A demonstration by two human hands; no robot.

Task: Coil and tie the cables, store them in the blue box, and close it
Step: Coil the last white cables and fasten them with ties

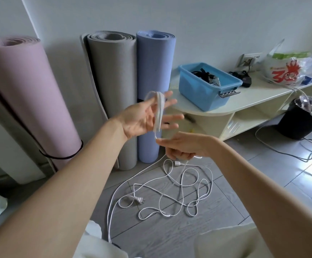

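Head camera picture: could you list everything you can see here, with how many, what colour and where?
rolled foam mats: three, pink, grey and lilac-blue, upright against the wall
blue plastic box: one, open, on the shelf, dark cables inside
low cream shelf unit: one, right of the mats
printed plastic bag: one, white with red and green, on the shelf's far end
black bin: one, on the floor beside the shelf
white power cable: one, mostly loose on the grey floor, a few loops coiled
grey cables: several, floor at right
left hand: open, coil looped around it
right hand: pinching the white cable
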